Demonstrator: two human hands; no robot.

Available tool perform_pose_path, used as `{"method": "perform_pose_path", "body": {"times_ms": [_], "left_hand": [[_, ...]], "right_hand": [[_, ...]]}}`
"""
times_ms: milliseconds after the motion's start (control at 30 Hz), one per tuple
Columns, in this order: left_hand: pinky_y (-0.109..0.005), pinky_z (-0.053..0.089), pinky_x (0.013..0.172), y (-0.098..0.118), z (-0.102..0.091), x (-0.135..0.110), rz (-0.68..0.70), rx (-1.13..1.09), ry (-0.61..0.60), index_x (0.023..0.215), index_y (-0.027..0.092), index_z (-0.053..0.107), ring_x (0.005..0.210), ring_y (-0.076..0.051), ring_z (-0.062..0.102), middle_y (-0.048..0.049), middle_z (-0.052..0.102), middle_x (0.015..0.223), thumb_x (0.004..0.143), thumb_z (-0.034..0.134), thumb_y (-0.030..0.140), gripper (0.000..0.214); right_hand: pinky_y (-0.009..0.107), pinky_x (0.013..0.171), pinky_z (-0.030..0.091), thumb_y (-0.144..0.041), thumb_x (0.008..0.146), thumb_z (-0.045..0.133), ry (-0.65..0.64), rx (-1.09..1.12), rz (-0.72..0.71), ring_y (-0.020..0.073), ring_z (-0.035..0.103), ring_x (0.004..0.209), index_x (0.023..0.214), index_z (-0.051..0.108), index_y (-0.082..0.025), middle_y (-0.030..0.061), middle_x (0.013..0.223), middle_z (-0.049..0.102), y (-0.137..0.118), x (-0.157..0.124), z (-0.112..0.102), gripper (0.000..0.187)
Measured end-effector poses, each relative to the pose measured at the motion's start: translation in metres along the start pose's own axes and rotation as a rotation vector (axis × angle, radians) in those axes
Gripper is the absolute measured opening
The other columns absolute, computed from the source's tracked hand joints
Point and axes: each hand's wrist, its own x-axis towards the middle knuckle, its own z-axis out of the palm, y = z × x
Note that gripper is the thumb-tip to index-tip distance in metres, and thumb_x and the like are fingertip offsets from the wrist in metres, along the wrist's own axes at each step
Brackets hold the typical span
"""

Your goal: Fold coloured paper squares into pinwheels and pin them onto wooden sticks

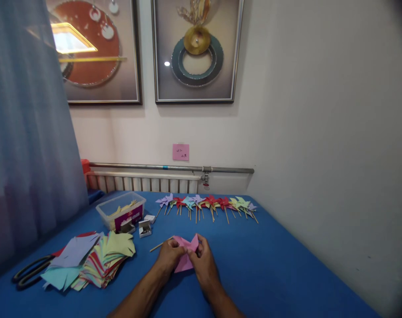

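Note:
A pink paper sheet with its corners turned up sits between my two hands at the front middle of the table. My left hand pinches its left side, thumb near the middle. My right hand grips the right side, its thumb close to the left one. A thin wooden stick slants out to the left from behind my left hand; whether that hand touches it I cannot tell. Several finished paper pinwheels on sticks lie in a row at the back.
A clear plastic tub of sticks stands back left, with small open boxes beside it. Cut paper sheets are piled at left, partly over black-handled scissors. A blue cloth covers the table; a wall borders its right side.

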Motion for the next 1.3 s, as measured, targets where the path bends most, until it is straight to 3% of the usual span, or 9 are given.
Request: {"method": "perform_pose_path", "body": {"times_ms": [200, 300, 400, 600, 733, 1067, 1300], "left_hand": [[-0.028, 0.041, 0.06, -0.007, -0.009, 0.007, 0.003, -0.104, 0.1, 0.065, 0.016, 0.062, 0.056, -0.015, 0.055, 0.0006, 0.059, 0.056, 0.054, 0.083, 0.037, 0.032], [-0.027, 0.04, 0.057, -0.005, -0.01, 0.007, -0.006, -0.178, 0.143, 0.062, 0.018, 0.057, 0.052, -0.013, 0.051, 0.0021, 0.058, 0.054, 0.052, 0.084, 0.035, 0.033], [-0.026, 0.039, 0.056, 0.0, -0.007, 0.003, -0.006, -0.238, 0.158, 0.06, 0.019, 0.055, 0.051, -0.012, 0.051, 0.0029, 0.058, 0.053, 0.05, 0.085, 0.031, 0.034], [-0.025, 0.039, 0.054, 0.011, -0.001, -0.005, 0.001, -0.322, 0.125, 0.06, 0.017, 0.059, 0.051, -0.013, 0.055, 0.0027, 0.061, 0.054, 0.047, 0.086, 0.025, 0.03], [-0.024, 0.037, 0.052, 0.01, 0.0, -0.005, 0.006, -0.339, 0.13, 0.058, 0.016, 0.059, 0.048, -0.011, 0.052, 0.0036, 0.058, 0.051, 0.047, 0.085, 0.024, 0.029], [-0.025, 0.035, 0.055, 0.004, -0.003, -0.001, 0.018, -0.26, 0.133, 0.057, 0.017, 0.058, 0.051, -0.011, 0.049, 0.0036, 0.057, 0.051, 0.049, 0.086, 0.026, 0.031], [-0.026, 0.035, 0.058, -0.006, -0.008, 0.005, 0.029, -0.153, 0.072, 0.059, 0.015, 0.064, 0.052, -0.011, 0.047, 0.0011, 0.06, 0.055, 0.05, 0.085, 0.032, 0.028]], "right_hand": [[0.035, 0.082, 0.058, -0.023, 0.077, 0.059, -0.059, -0.074, -0.107, 0.0215, 0.072, 0.087, 0.137, 0.055, -0.022, 0.0074, 0.11, 0.073, -0.015, -0.011, -0.004, 0.061], [0.039, 0.099, 0.055, -0.012, 0.072, 0.059, -0.067, -0.24, -0.223, 0.0254, 0.069, 0.111, 0.13, 0.062, -0.025, 0.0087, 0.126, 0.069, -0.018, -0.019, -0.007, 0.06], [0.043, 0.114, 0.045, -0.005, 0.065, 0.061, -0.059, -0.452, -0.327, 0.0291, 0.057, 0.134, 0.119, 0.068, -0.026, 0.0087, 0.143, 0.059, -0.02, -0.027, -0.007, 0.058], [0.045, 0.109, 0.048, -0.006, 0.074, 0.068, -0.078, -0.704, -0.407, 0.0315, 0.058, 0.13, 0.105, 0.073, -0.029, 0.0076, 0.145, 0.057, -0.025, -0.033, 0.002, 0.039], [0.043, 0.104, 0.051, -0.016, 0.088, 0.066, -0.031, -0.704, -0.438, 0.0304, 0.062, 0.124, 0.096, 0.075, -0.029, 0.009, 0.135, 0.062, -0.025, -0.027, 0.002, 0.018], [0.037, 0.101, 0.049, -0.022, 0.089, 0.06, -0.007, -0.523, -0.377, 0.027, 0.065, 0.115, 0.083, 0.072, -0.024, 0.0103, 0.123, 0.067, -0.024, -0.021, 0.001, 0.013], [0.036, 0.103, 0.046, -0.026, 0.085, 0.057, 0.001, -0.343, -0.209, 0.0263, 0.064, 0.12, 0.075, 0.066, -0.023, 0.0114, 0.13, 0.067, -0.025, -0.016, -0.002, 0.014]]}}
